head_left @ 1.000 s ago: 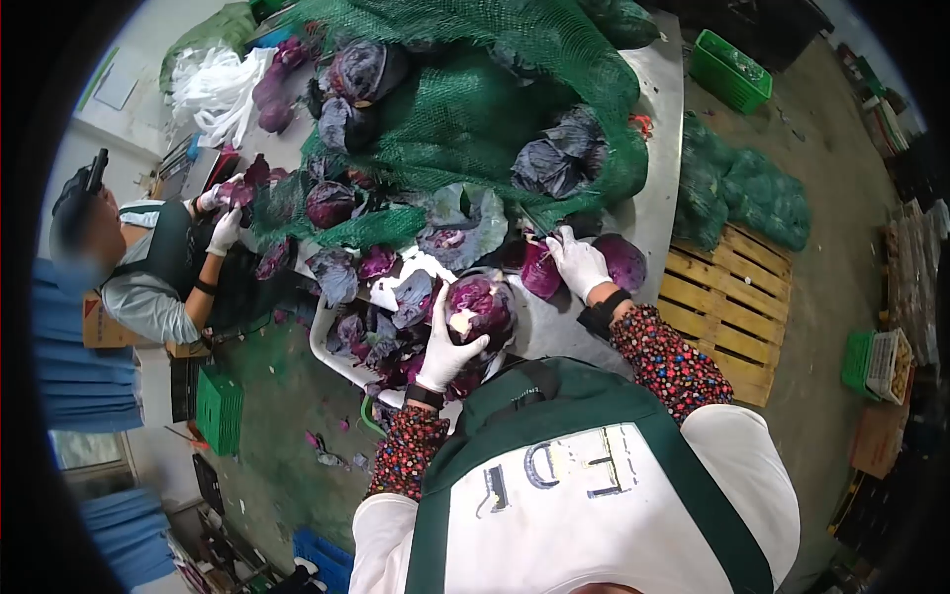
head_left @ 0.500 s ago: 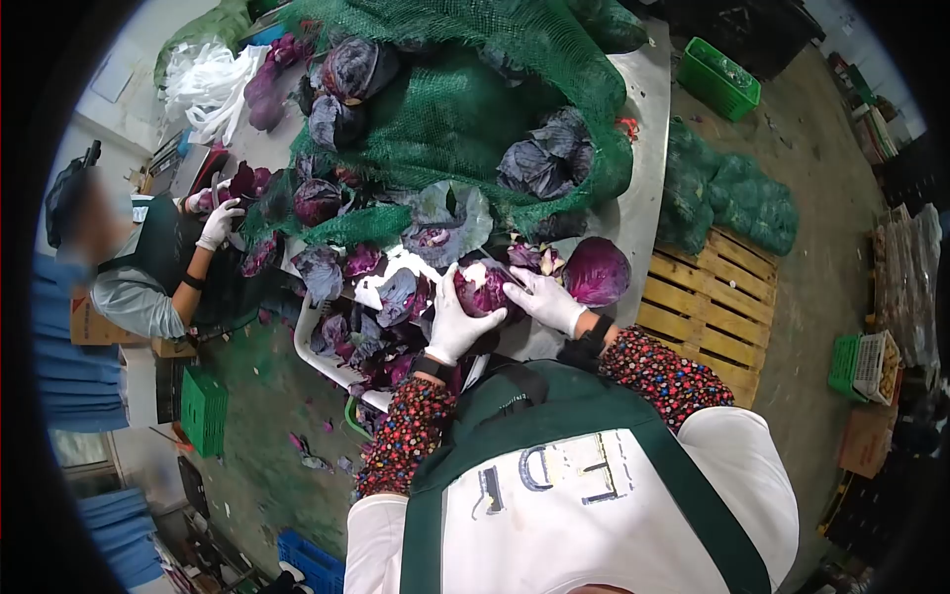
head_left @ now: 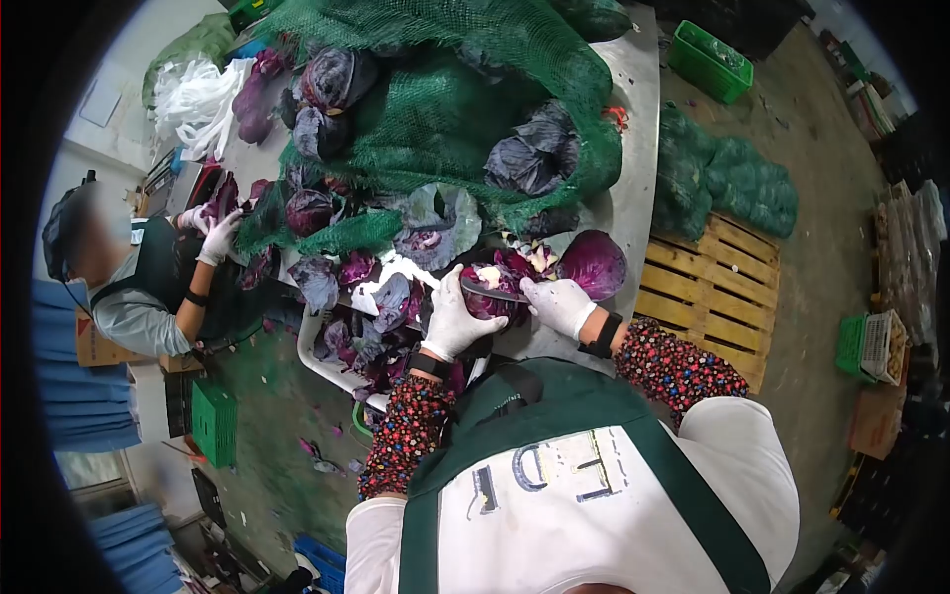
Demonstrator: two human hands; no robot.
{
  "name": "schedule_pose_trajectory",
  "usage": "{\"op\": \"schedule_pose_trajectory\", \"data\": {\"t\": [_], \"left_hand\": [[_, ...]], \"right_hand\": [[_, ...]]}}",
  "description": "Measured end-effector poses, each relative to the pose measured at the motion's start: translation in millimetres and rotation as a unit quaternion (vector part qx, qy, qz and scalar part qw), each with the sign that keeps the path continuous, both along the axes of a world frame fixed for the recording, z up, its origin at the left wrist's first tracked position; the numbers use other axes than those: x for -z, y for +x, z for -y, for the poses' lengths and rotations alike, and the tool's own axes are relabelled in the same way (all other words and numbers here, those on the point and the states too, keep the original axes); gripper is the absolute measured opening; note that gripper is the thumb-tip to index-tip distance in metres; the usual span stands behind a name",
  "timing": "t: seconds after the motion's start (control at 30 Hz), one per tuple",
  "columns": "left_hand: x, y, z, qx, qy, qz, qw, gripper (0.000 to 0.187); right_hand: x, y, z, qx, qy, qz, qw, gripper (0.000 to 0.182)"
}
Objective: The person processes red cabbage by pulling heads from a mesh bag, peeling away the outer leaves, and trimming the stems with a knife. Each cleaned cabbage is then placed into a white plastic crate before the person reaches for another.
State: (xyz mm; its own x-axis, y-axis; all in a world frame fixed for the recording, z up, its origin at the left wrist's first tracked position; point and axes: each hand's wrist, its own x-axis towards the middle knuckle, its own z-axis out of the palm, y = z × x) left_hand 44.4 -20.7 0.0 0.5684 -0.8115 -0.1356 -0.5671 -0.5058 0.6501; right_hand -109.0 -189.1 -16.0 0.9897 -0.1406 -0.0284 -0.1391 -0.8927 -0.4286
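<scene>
In the head view, my gloved left hand (head_left: 455, 322) is wrapped round the left side of a red cabbage (head_left: 495, 309) with a pale cut stem. My gloved right hand (head_left: 560, 305) grips a knife (head_left: 492, 290), its dark blade lying across the top of that cabbage. The knife's handle is hidden in my fingers. A smooth, shiny red cabbage (head_left: 593, 265) sits just beyond my right hand. Trimmed pieces with pale stems lie behind the knife. A loose outer leaf (head_left: 440, 220) spreads farther back on the metal table (head_left: 641, 148).
A green mesh sack (head_left: 426, 119) with cabbages covers much of the table. Below its edge, a white crate (head_left: 306, 342) holds leaves. At left, a co-worker (head_left: 148, 287) handles cabbage with gloved hands. A wooden pallet (head_left: 708, 287) and full mesh sacks (head_left: 747, 188) are at right.
My right hand has shifted slightly right and lower, and the knife blade now shows plainly across the cabbage. My left hand stays on the cabbage. The co-worker's hands have moved a little.
</scene>
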Motion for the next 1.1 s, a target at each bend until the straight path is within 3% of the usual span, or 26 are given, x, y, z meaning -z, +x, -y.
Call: {"op": "schedule_pose_trajectory", "data": {"t": [0.2,0.37,0.43,0.47,0.53,0.57,0.6,0.8,0.83,0.93,0.97,1.03,1.1], "left_hand": [[-1.2,3.0,8.5,0.022,0.003,0.020,1.000,0.117],[-0.1,-4.4,10.1,-0.004,-0.007,0.056,0.998,0.111],[-8.1,-9.5,10.1,0.026,-0.011,0.074,0.997,0.110],[-15.5,-13.5,11.4,0.053,-0.016,0.093,0.994,0.109],[-22.5,-28.6,8.7,0.102,-0.036,0.141,0.984,0.112],[-17.6,-28.2,6.7,0.076,-0.064,0.142,0.985,0.112],[-10.9,-30.0,0.0,0.052,-0.086,0.136,0.986,0.111],[3.8,-25.9,-2.4,0.001,-0.166,0.083,0.983,0.106],[5.3,-23.8,-2.1,0.015,-0.163,0.083,0.983,0.105],[13.4,-18.8,-3.5,-0.006,-0.162,0.013,0.987,0.103],[15.0,-18.0,-3.9,-0.008,-0.162,0.014,0.987,0.103],[13.5,-18.1,-3.3,-0.003,-0.160,0.023,0.987,0.103],[11.2,-19.4,-1.6,0.004,-0.159,0.029,0.987,0.102]], "right_hand": [[16.1,17.2,1.4,0.060,-0.033,-0.021,0.997,0.031],[23.8,39.6,-0.3,0.126,-0.063,0.030,0.990,0.024],[2.3,43.5,2.4,0.149,-0.095,-0.059,0.983,0.025],[23.1,52.3,20.0,0.200,0.002,-0.099,0.975,0.026],[60.9,57.8,49.3,0.184,0.055,-0.031,0.981,0.028],[47.3,51.1,38.8,0.186,0.012,-0.058,0.981,0.031],[22.3,55.7,36.6,0.176,0.061,-0.155,0.970,0.032],[-2.7,24.0,16.9,0.121,0.273,0.010,0.954,0.041],[16.3,23.4,12.9,0.093,0.218,0.066,0.969,0.044],[-15.6,21.2,1.9,0.106,0.216,-0.091,0.966,0.054],[-9.1,22.0,2.5,0.104,0.215,-0.092,0.967,0.054],[8.8,23.3,3.8,0.095,0.070,-0.001,0.993,0.051],[8.0,26.4,10.0,0.082,0.088,0.006,0.993,0.049]]}}
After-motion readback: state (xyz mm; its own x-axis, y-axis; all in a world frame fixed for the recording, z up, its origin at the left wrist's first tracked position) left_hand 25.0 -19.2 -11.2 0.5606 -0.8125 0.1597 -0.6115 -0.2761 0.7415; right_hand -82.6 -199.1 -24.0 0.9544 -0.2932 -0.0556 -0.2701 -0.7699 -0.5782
